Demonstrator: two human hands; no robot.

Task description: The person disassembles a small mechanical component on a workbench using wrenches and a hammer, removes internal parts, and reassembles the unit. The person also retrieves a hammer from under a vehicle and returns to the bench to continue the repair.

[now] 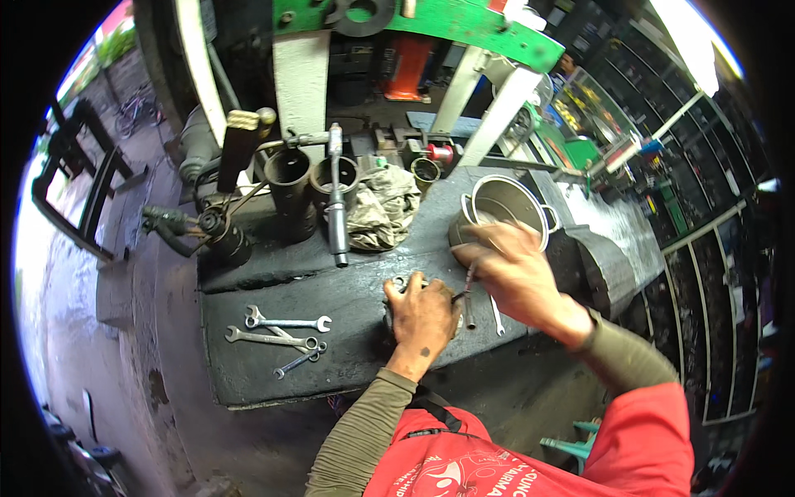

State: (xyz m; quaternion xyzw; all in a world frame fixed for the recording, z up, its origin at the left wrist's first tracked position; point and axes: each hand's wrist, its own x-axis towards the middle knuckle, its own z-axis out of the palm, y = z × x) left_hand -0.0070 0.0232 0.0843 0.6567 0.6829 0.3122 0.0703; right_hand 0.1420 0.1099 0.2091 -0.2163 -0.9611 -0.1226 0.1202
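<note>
On the dark bench [257, 377], my left hand [421, 319] is closed over a metal part [401, 284] that its fingers mostly hide. My right hand [517, 277], smeared by motion, is raised just to the right, its fingers closed round the top of a dark rod-shaped tool [469, 308] with a thicker, socket-like lower end. This tool hangs beside the left fingers; whether it touches the metal part I cannot tell. Behind the right hand stands a metal pot [530, 199] with two loop handles. A single wrench [498, 317] lies under the right wrist.
Several wrenches [286, 323] lie crossed at the bench's left. Behind them stand dark cylinders [290, 186], a long socket tool [337, 211] and a crumpled rag [385, 207]. A green-topped frame [447, 29] rises at the back. A dark curved metal piece [600, 265] sits at the right.
</note>
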